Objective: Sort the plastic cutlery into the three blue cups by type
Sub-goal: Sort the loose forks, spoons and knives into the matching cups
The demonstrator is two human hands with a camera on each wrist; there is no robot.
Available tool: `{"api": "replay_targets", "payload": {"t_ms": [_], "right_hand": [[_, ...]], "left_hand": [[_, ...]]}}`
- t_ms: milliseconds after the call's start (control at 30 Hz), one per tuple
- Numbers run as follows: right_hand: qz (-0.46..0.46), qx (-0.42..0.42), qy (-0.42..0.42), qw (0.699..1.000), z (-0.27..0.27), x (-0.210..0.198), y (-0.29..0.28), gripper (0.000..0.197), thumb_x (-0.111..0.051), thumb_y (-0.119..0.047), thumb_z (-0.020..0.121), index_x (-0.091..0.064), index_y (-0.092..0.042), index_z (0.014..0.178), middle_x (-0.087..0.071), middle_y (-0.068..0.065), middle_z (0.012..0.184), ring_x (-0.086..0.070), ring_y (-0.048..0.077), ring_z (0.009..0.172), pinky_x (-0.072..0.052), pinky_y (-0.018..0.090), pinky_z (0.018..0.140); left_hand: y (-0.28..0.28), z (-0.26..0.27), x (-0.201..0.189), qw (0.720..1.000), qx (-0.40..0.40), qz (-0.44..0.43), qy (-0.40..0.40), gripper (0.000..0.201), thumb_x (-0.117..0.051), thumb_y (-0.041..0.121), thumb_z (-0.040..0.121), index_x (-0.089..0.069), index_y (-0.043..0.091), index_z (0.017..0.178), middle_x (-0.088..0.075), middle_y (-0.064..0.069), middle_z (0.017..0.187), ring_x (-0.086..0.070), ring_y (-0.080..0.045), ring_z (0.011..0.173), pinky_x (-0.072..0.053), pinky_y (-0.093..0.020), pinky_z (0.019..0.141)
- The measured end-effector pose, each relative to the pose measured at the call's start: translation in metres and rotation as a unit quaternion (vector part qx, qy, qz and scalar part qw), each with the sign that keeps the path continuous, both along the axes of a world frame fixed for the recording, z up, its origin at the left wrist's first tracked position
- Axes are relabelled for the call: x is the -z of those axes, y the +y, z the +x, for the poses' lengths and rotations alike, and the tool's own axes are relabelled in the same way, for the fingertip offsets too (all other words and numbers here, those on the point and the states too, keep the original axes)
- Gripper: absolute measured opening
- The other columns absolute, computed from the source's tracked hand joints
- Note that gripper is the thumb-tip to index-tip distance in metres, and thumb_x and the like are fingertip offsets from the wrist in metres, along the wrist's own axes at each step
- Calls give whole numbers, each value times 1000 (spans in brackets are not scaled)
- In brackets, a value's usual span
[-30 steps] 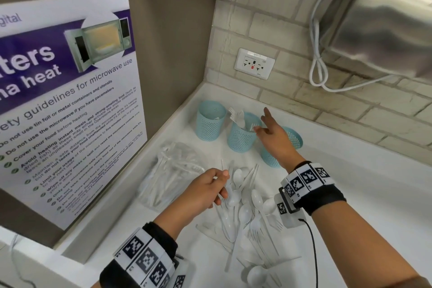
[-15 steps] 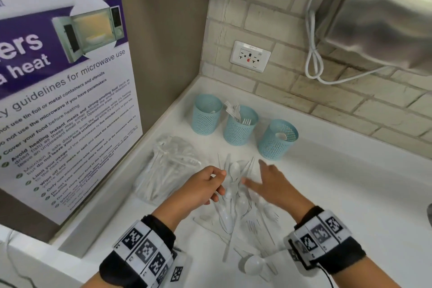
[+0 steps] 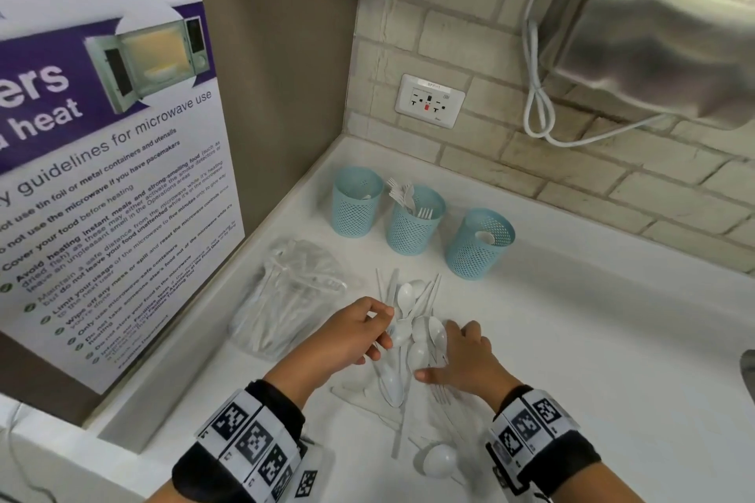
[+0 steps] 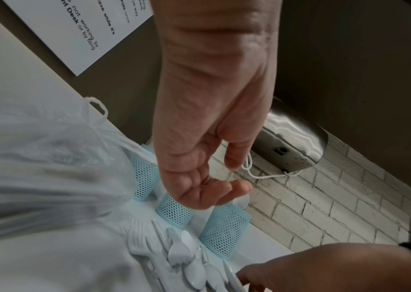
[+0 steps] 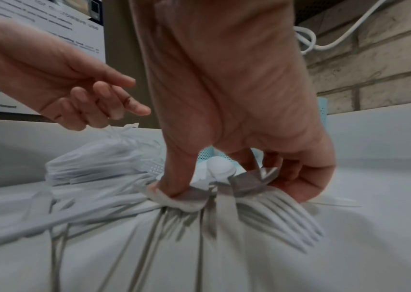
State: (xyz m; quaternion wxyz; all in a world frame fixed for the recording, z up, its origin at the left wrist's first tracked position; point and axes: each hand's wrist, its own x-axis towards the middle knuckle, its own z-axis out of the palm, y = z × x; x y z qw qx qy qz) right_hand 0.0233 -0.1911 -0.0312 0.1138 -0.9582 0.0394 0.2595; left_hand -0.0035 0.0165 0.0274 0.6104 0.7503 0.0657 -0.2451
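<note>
Three blue mesh cups stand in a row at the back: the left cup (image 3: 354,203), the middle cup (image 3: 413,221) with forks in it, and the right cup (image 3: 479,244) with a spoon in it. In front lies a pile of white plastic cutlery (image 3: 402,376). My right hand (image 3: 439,355) is down on the pile. In the right wrist view its thumb and fingers (image 5: 299,189) curl round pieces there, forks (image 5: 282,215) among them. My left hand (image 3: 380,335) hovers at the pile's left edge, fingers loosely curled, holding nothing (image 4: 224,187).
A clear plastic bag (image 3: 286,298) of more cutlery lies left of the pile. A microwave poster (image 3: 102,184) leans on the left wall. A wall socket (image 3: 429,100), a looped white cable (image 3: 539,106) and a steel dispenser (image 3: 653,33) are above. One spoon (image 3: 441,459) lies near me.
My right hand has drawn back from the middle cup and come down onto the pile. The left hand has stayed at the pile's left edge.
</note>
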Motion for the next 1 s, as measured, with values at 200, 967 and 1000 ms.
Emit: {"api": "replay_targets", "payload": {"t_ms": [200,967,1000], "right_hand": [[31,23,14,999,3,-2,-5,81,-74,-62,68,-40,-9,119,-33,8,119,-49,25,110,-44,30,88],[31,2,43,999,5,-5,-2,24,-48,-36,92,-49,-14,102,-52,6,109,-50,23,104,-43,31,85],[35,4,43,998,4,-6,-3,33,-46,-37,94,-48,-13,116,-53,6,118,-50,24,111,-43,33,92]], "left_hand": [[-1,-1,0,1000,1,-3,5,23,-43,35,98,-54,22,114,-65,8,80,-56,-8,65,-43,-20,64],[2,-2,1,1000,4,-8,3,21,-43,32,98,-54,22,113,-65,6,81,-56,-8,66,-43,-20,65],[2,-2,1,1000,3,-7,2,21,-43,32,98,-54,23,113,-65,6,81,-56,-8,66,-43,-20,65]]}}
